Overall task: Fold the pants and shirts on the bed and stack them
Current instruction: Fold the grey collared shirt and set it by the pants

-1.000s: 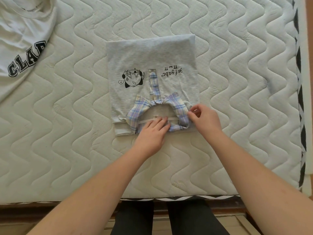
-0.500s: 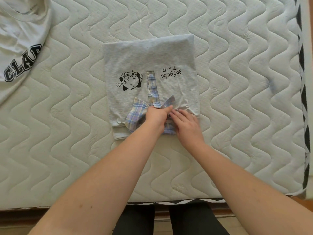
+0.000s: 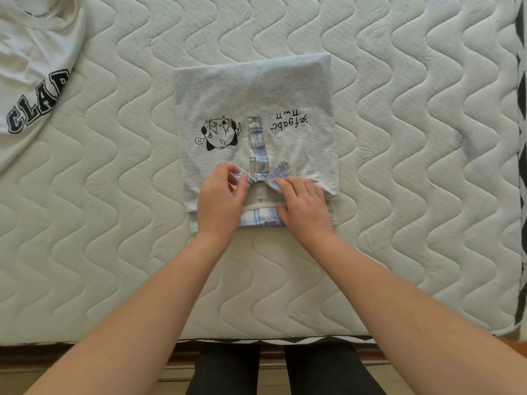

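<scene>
A folded light grey shirt (image 3: 256, 92) with a plaid collar (image 3: 282, 172), a small cartoon print and upside-down lettering lies in the middle of the mattress, collar toward me. My left hand (image 3: 221, 202) pinches the left collar point between thumb and fingers. My right hand (image 3: 303, 208) lies on the right collar flap with its fingers curled over the plaid cloth. A white shirt (image 3: 31, 67) with black "CLA" letters lies crumpled at the top left.
The white quilted mattress (image 3: 114, 223) fills the view. Its black-and-white patterned edge (image 3: 520, 195) runs down the right side and along the near side. My dark trouser legs stand against the bed's near edge.
Both hands shifted over the collar: they met at its middle half a second ago, then spread apart, each now on one collar flap, which lies flatter.
</scene>
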Demonstrator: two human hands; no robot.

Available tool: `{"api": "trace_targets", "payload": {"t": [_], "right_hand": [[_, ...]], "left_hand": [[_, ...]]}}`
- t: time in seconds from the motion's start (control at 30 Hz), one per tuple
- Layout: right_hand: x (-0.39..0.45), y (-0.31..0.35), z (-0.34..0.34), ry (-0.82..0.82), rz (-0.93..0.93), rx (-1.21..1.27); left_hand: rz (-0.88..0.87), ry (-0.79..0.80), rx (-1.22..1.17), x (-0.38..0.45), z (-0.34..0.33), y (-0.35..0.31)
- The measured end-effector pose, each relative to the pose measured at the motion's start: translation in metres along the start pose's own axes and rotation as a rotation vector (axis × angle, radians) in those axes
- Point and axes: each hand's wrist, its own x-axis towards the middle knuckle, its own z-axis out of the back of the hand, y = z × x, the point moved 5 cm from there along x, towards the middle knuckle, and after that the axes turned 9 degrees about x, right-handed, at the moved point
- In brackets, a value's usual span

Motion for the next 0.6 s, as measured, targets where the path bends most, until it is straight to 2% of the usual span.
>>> {"api": "trace_targets", "payload": {"t": [0.07, 0.13, 0.2, 0.23, 0.33, 0.43, 0.5, 0.6], "right_hand": [[0.01, 0.005, -0.006, 0.004, -0.036, -0.022], [0.021, 0.007, -0.008, -0.008, -0.073, -0.02], [0.028, 0.005, -0.006, -0.044, -0.097, 0.047], [0.03, 0.004, -0.004, -0.08, -0.103, 0.095], [0.029, 0.002, 0.004, -0.185, -0.118, 0.21], [0.023, 0.01, 0.005, -0.209, -0.083, 0.24], [0.021, 0.015, 0.001, -0.171, -0.047, 0.182], [0.019, 0.017, -0.016, 0.025, -0.086, 0.036]], "left_hand": [[-0.097, -0.006, 0.216, 0.005, 0.004, 0.008], [-0.183, 0.121, 0.491, 0.004, -0.008, 0.015], [-0.228, 0.221, 0.615, 0.0, -0.021, 0.017], [-0.244, 0.222, 0.619, 0.0, -0.023, 0.016], [-0.328, 0.087, 0.581, 0.002, -0.026, 0.011], [-0.383, -0.003, 0.519, 0.004, -0.025, 0.009], [-0.409, -0.036, 0.514, 0.002, -0.024, 0.01], [-0.445, 0.022, 0.584, -0.005, -0.029, 0.018]]}}
